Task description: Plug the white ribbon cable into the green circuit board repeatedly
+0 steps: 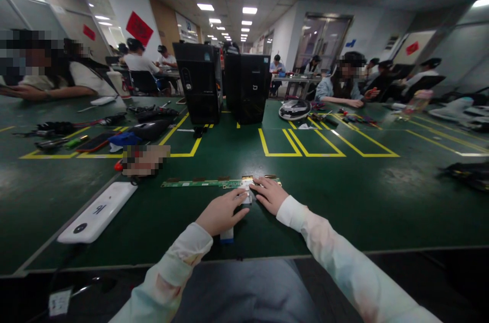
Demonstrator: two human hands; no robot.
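A long, narrow green circuit board (198,184) lies flat on the green table in front of me, crosswise. Near its right half sits a small white piece (245,199), perhaps part of a flat ribbon cable. My left hand (222,211) reaches in from the left, fingers stretched over the white piece and thumb apart. My right hand (270,194) rests with spread fingers on the right part of the board, its fingertips beside the white piece. A ribbon end with a blue strip (226,237) sticks out below my left hand. The hands partly hide the board and the white piece.
A white power bank-like device (97,213) lies at the left. Two black computer towers (198,83) stand ahead. Tools and a blue item (125,139) lie back left. A coiled cable (294,109) and small parts are back right. Several people sit around the room.
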